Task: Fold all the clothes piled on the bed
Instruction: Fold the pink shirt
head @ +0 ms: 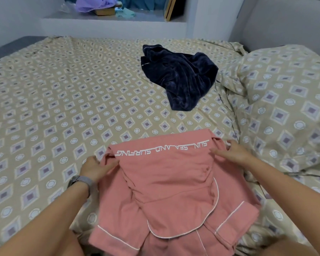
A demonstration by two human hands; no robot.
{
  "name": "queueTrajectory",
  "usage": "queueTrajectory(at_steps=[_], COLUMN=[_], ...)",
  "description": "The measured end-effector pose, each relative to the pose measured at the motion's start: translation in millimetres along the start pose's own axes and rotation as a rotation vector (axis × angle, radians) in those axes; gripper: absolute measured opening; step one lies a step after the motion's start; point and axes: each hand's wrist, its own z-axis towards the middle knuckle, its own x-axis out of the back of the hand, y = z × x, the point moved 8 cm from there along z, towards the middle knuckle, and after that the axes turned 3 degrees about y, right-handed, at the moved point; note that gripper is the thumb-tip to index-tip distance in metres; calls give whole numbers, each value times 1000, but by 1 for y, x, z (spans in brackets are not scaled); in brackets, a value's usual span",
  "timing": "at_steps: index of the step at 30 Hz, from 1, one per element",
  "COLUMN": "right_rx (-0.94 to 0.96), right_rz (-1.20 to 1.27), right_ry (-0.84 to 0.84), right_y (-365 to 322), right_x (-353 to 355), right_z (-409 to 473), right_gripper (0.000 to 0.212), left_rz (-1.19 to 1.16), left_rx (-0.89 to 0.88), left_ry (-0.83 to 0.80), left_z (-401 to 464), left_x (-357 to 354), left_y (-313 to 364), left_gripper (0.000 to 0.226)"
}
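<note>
You are looking down at a bed (67,93) covered in a beige sheet with a diamond pattern. At six o'clock, close to you, lies a pink shirt (170,182) with white piping, partly folded, its sleeves already turned in over the body, and a line of white lettering runs upside down along its far edge. Your left hand (94,168), at about seven o'clock with a watch (79,181) on its wrist, has its fingers (109,166) curled over the shirt's far left corner, gripping the cloth. Your right hand (233,152), at about five o'clock, holds the far right corner, the fingers lying fairly flat on top; whether the thumb is tucked beneath cannot be seen. Taking both far corners at once likely keeps the edge taut and level, ready to bring that end toward you for the next fold. At one o'clock, well apart from the shirt, a dark blue velvety garment (181,78) lies crumpled, not yet folded, so the task looks only partway done. A pillow (284,93) in the same pattern sits at three o'clock, and a shelf (115,19) with oddments is at twelve.
</note>
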Motion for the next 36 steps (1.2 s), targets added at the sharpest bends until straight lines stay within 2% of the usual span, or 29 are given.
queueTrajectory(at_steps=[2, 3, 6, 7, 10, 14, 17, 19, 21, 22, 24, 26, 29, 30, 32, 33, 34, 36], right_rx=[-30, -38, -31, -29, 9, 74, 102, 62, 61, 71, 44, -6, -126, -143, -134, -131, -133, -101], right_rz=[29, 89, 203, 208, 217, 233, 420, 571, 611, 590, 536, 561, 635, 670, 756, 786, 809, 838], right_ry=[-37, -38, -88, -114, -190, -192, -172, -78, -23, -36, -76, -103, -157, -171, -186, -172, -153, -120], right_y=[-1, -5, -12, -17, -38, -62, -80, -87, -89, -88, -81, -77, -74, -77, -88, -93, -95, -99], right_x=[-8, -10, -22, -25, -21, -10, -5, 3, 3, -3, -18, -28, -36, -39, -42, -43, -43, -36], right_z=[10, 14, 35, 41, 56, 85, 96, 106, 114, 119, 126, 128, 127, 127, 122, 118, 116, 110], right_gripper=[106, 108, 100, 88, 37, 35, 22, 23, 30, 32, 43, 39, 48, 49, 32, 26, 27, 41], left_rz=[-155, -176, -221, -258, -344, -377, -514, -617, -633, -593, -486, -502, -492, -450, -346, -355, -382, -445], left_rx=[52, 38, -26, -16, 40, 81, 112, 119, 125, 134, 160, 127, 83, 92, 132, 114, 85, 39], left_ry=[-147, -183, -150, -138, -215, -201, -163, -127, -122, -150, -263, -350, -365, -359, -285, -248, -217, -197], left_z=[16, 26, 34, 36, 53, 77, 105, 131, 137, 131, 113, 106, 109, 114, 126, 127, 128, 122], left_x=[-8, -12, -16, -17, -23, -20, -9, 0, 1, -3, -18, -29, -34, -35, -37, -38, -40, -44], left_y=[-6, -6, 12, 19, 29, 50, 70, 78, 83, 85, 86, 86, 90, 90, 85, 90, 96, 108], left_gripper=[108, 95, 15, 6, 18, 27, 17, 18, 13, 11, 22, 35, 25, 30, 72, 75, 66, 46])
